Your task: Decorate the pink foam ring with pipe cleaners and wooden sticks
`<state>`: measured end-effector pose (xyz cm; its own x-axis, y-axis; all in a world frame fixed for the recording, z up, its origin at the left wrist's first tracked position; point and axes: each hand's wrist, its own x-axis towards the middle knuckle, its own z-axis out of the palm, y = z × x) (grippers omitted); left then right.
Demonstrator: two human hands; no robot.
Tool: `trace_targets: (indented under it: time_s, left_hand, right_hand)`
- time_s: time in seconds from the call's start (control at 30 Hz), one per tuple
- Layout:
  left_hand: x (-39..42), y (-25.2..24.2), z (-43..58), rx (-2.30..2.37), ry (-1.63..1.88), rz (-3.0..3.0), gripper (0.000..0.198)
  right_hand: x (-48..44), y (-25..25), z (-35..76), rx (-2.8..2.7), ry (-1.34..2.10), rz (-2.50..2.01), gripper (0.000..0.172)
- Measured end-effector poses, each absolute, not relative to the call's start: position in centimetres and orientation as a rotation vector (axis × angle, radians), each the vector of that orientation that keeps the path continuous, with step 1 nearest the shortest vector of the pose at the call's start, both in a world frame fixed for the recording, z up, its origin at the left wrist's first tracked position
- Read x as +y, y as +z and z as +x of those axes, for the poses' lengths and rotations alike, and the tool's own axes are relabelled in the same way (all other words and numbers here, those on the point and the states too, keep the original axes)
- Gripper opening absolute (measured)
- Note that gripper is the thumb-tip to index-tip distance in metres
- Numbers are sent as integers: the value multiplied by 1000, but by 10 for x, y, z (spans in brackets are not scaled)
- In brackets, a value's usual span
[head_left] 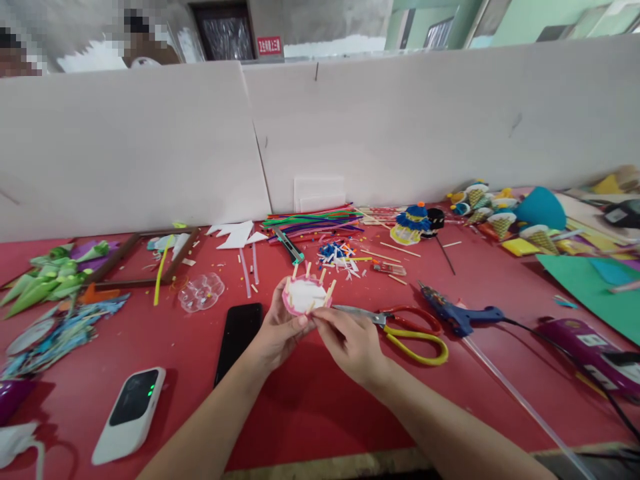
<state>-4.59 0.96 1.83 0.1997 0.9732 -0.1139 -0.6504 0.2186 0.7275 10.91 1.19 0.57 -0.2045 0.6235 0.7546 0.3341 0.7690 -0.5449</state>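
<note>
scissors [381, 317]: handles red and yellow | craft piece [306, 295] left of scissors: white, pink-rimmed | phone [240, 337] farther left of scissors: black | glue gun [461, 318] right of scissors: blue | tabletop [325, 417] under scissors: red

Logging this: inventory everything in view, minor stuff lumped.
Craft piece: one, pink-white, between hands
Scissors: one, red-yellow handles, right
Glue gun: one, blue, right
Phone: one, black, left
Device: one, white, left
Utility knife: one, green-black, centre
Pipe cleaners: many, mixed, back centre
Frame: one, brown, left
Other items: many, mixed, tabletop
Boards: two, white, back
Table: one, red, beneath
Sign: one, red, wall
People: two, blurred, background
Left hand: one, centre
Right hand: one, centre
</note>
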Motion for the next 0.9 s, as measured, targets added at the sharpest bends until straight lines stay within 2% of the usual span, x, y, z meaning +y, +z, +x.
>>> trace_targets:
  time_s: [0.67, 0.9]
  left_hand:
    - [10, 19, -41, 691, 1280, 718, 74]
    - [10, 18, -40, 685, 1297, 724, 73]
  right_hand:
    - [13, 9, 109, -1796, 231, -813, 13]
    - [9, 9, 109, -1758, 335, -841, 10]
